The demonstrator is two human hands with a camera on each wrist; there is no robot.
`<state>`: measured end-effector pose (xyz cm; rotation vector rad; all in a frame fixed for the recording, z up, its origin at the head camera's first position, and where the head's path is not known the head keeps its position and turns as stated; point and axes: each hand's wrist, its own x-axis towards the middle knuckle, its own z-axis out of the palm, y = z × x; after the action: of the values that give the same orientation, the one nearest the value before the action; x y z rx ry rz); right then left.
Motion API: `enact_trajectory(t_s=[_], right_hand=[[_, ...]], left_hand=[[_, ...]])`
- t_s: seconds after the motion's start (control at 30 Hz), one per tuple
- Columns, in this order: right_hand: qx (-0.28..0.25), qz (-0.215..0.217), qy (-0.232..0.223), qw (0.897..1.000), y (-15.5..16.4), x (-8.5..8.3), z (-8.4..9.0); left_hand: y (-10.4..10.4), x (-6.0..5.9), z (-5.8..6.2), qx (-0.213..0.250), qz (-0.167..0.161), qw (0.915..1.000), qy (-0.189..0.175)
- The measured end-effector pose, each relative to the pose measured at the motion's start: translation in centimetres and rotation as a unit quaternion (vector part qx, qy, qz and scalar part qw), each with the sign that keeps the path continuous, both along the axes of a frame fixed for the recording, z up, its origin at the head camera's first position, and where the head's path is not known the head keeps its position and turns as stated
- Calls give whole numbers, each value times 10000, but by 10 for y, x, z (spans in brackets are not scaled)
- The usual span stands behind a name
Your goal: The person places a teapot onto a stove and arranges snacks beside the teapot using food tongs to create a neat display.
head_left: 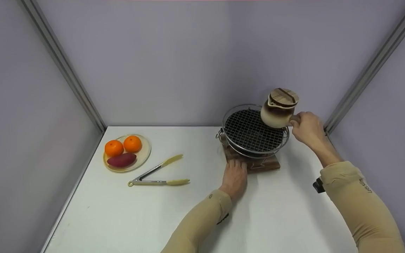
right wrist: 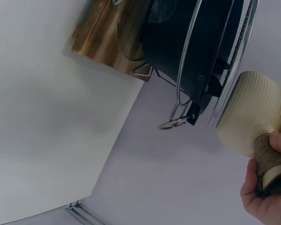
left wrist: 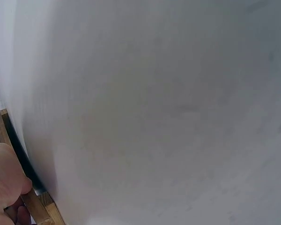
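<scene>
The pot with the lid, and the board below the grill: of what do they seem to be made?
The pot looks ceramic, perhaps glazed: ribbed cream shades into glossy brown. Its lid seems wooden, smooth, with striped grain. The board is probably wood, brown grain showing; whether varnished is unclear.

A round grill [head_left: 248, 135], dark-bodied with black wire mesh inside a silvery ring, is carried on a brown wooden board [head_left: 267, 165]; the board's near edge, in front of the grill, is gripped by the left hand [head_left: 235, 178]. Above the grill's right side, a pot [head_left: 275, 118], cream below and brown above, is held roughly upright by its rope-wrapped handle [right wrist: 267, 152] in the right hand [head_left: 308, 128]. It is topped by a wooden lid [head_left: 283, 97].
</scene>
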<state>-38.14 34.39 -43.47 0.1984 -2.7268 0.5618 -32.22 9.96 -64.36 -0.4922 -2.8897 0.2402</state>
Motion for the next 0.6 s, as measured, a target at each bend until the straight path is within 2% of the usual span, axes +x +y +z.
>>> enact_trajectory(t_s=[0.33,0.6], right_hand=[[-80,98,-88,9999,-8,-6,-3],[-118,140,-155,9997,-10,-7,-5]], left_hand=[[4,2,1,-17,-5,9998,-185],[5,4,0,21,-92,9998,-160]])
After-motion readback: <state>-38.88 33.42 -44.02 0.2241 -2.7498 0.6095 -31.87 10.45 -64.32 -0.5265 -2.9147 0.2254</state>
